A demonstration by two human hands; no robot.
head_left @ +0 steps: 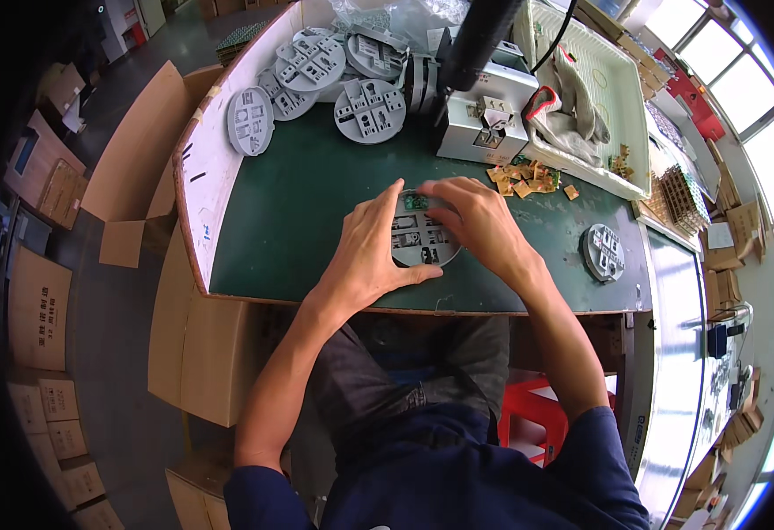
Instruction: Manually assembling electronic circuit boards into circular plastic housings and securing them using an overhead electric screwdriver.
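A round grey fixture plate with slots and small dark parts lies on the green tabletop before me. My left hand is closed around its left side, thumb along the near rim and fingers up the far left. My right hand curls over the upper right of the plate, thumb and fingertips against it. Beside those fingertips, a small green circuit board sits in the far part of the plate. Whether the right fingertips also pinch a small part is hidden.
Several similar grey plates are heaped at the back left; another plate lies at right. A silver machine stands behind my hands, near loose yellowish board pieces. A white tray holds grey gloves. A raised white edge borders the left.
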